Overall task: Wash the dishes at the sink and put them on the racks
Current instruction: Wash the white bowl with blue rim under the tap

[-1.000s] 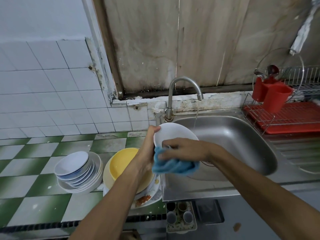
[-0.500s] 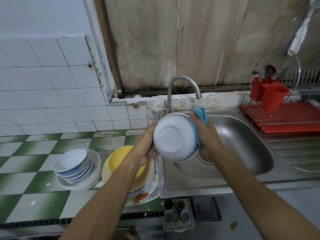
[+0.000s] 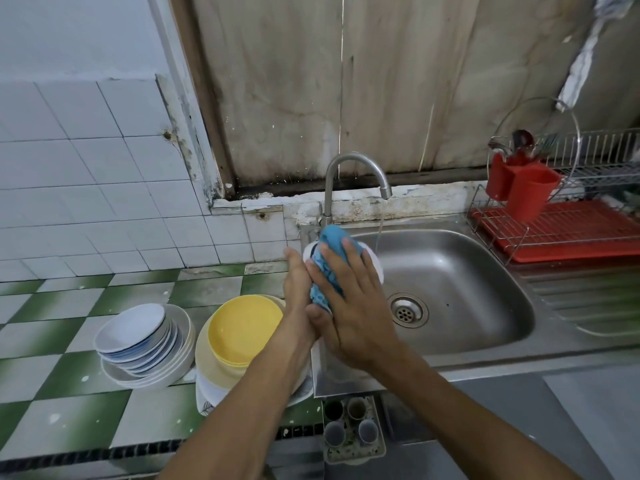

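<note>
Scrubbing now: left hand (image 3: 297, 285) holds round white bowl (image 3: 374, 266), fingers hidden. Right hand (image 3: 353, 317) presses flat fingers (image 3: 350, 263) on soft blue cloth (image 3: 332, 237). Rinsing likely comes next.

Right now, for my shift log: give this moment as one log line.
step: scrubbing | left hand: holds white bowl | right hand: presses blue cloth on bowl | tap: running

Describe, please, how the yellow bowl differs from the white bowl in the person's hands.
The yellow bowl sits upright atop stacked dishes, untouched; the white bowl is held tilted over the sink by the left hand, while the right hand presses a blue cloth on it. Both are round.
</note>
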